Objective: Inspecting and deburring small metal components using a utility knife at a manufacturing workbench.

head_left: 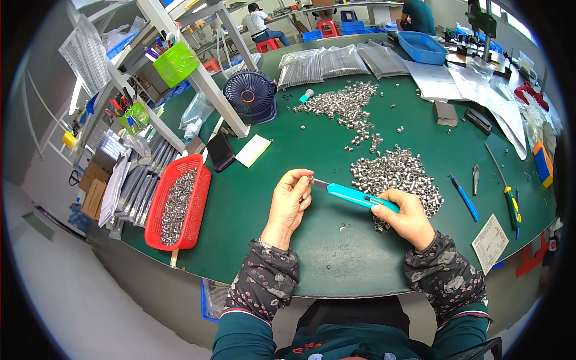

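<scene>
My right hand is wrapped round the handle of a turquoise utility knife, its blade pointing left. In my left hand a small metal ring is pinched between thumb and fingers, and the knife's blade tip meets it there. Just beyond my right hand lies a heap of small metal rings on the green table. A second, looser pile of the rings spreads farther back. To the left stands a red plastic basket holding many small metal parts.
A dark fan, a phone and a yellow notepad are at the left by a shelf post. A blue pen-like tool, a screwdriver and a paper sheet lie at the right. Bagged rods lie behind.
</scene>
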A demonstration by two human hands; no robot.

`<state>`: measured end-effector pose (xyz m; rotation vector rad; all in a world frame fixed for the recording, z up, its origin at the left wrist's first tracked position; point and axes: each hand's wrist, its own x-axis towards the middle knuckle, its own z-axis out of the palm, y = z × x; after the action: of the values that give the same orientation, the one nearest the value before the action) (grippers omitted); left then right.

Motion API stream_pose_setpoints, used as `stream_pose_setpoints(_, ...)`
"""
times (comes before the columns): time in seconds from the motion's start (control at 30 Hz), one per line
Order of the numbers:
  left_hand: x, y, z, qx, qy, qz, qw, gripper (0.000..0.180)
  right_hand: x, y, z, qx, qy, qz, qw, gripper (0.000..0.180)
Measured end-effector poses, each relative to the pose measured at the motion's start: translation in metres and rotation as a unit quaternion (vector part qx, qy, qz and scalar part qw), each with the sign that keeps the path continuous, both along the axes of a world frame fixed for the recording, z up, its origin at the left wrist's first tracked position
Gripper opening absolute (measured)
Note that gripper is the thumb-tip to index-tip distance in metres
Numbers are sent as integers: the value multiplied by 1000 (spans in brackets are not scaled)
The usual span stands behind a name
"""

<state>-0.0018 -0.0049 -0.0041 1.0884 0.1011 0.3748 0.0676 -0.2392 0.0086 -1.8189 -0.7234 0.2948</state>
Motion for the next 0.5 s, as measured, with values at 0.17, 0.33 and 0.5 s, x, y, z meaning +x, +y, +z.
stream_pose_setpoints(0.17,0,-3,1,46,4,16,999,13,3,-1,2,-13,12,17,1000,27)
stream_pose_setpoints(0.33,-1,-4,1,121,15,36,992,14,2,-2,-1,-17,53,8,998,25)
stream_pose_setpoints(0.5,1,-11,3,116,27,106,987,13,-15,4,5,10,-243,-103,965,20)
